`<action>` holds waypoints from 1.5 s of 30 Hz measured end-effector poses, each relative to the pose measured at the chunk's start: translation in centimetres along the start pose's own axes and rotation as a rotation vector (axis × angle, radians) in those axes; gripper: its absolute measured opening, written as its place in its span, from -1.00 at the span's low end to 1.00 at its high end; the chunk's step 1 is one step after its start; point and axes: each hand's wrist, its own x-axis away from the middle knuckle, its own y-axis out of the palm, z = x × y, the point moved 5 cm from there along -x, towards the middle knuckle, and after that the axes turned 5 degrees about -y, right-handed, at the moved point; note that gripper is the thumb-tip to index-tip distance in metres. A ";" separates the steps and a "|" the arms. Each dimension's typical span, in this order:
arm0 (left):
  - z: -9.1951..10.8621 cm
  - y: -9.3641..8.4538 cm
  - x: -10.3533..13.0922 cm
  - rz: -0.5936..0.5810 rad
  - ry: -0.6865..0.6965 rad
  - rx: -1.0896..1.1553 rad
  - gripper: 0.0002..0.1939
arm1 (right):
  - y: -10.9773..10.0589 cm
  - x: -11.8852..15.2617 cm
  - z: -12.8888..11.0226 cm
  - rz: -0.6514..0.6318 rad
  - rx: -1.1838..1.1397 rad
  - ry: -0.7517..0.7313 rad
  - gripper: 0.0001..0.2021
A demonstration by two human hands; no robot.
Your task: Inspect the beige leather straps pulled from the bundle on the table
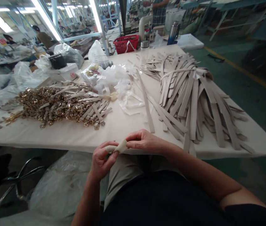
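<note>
In front of my body, at the table's near edge, both hands meet on a pale cream, thin, flexible strip (121,146); whether it is tape or a rubber finger cover I cannot tell. My left hand (102,160) is closed, its thumb and fingers pinching the strip's left end. A cream wrap (110,149) covers part of a finger on that hand. From the right, my right hand (144,142) pinches the strip's other end between thumb and fingertips. Right of and beyond it lies a large heap of grey-beige flat straps (182,91), a few spread towards me.
On the cream-covered table (76,136), a pile of short straps with gold-coloured buckles (57,106) lies left. Crumpled clear plastic bags (121,78) fill the middle. Behind stand a red basket (126,44), a clear bottle (144,53) and a dark flask (172,33). People work further back.
</note>
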 end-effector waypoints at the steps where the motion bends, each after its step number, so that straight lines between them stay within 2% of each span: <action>1: 0.1 0.2 -0.1 -0.012 0.012 -0.007 -0.86 | -0.1 0.0 0.2 0.015 0.003 -0.008 -0.71; 3: 0.1 0.6 -0.3 -0.035 0.015 -0.019 -0.86 | -0.3 -0.1 0.7 0.057 -0.003 -0.015 -0.74; 5: -0.6 0.9 -0.4 -0.004 -0.041 -0.028 -0.85 | -0.6 0.0 1.3 0.118 -0.023 -0.004 -0.75; 7: -1.8 0.6 -0.3 0.153 -0.140 0.007 -0.83 | -0.9 0.0 1.8 0.181 -0.051 0.016 -0.75; 10: -3.4 -0.5 0.6 0.524 -0.238 0.154 -0.82 | -1.2 0.1 2.5 0.256 -0.091 0.026 -0.75; 12: -3.8 -0.6 1.4 0.651 -0.250 0.215 -0.86 | -1.3 0.0 3.0 0.288 -0.110 0.021 -0.75; 14: -3.6 0.2 1.7 0.601 -0.271 0.240 -0.87 | -1.2 -0.1 3.2 0.310 -0.116 -0.001 -0.75; 18: -3.2 3.6 1.5 0.320 -0.379 0.418 -0.79 | -0.6 -0.3 2.7 0.351 -0.039 -0.121 -0.79; 22: -3.3 5.5 0.9 0.298 -0.454 0.606 -0.79 | -0.2 0.0 1.9 0.413 0.055 -0.253 -0.84; 27: -3.9 5.6 0.5 0.276 -0.494 0.686 -0.86 | 0.1 0.0 3.0 0.362 0.005 -0.211 -0.80; 32: -4.5 5.4 0.9 0.196 -0.516 0.726 -0.85 | 0.5 0.0 4.3 0.253 -0.285 -0.034 -0.73; 36: -5.0 5.7 1.4 0.197 -0.561 0.757 -0.82 | 0.7 -0.1 4.4 0.262 -0.418 0.021 -0.73; 40: -4.8 5.6 1.5 0.228 -0.545 0.602 -0.82 | 0.5 0.0 4.8 0.334 -0.385 0.039 -0.77; 45: -3.9 4.8 1.5 0.264 -0.439 0.299 -0.85 | 0.2 0.3 4.2 0.426 -0.207 -0.063 -0.83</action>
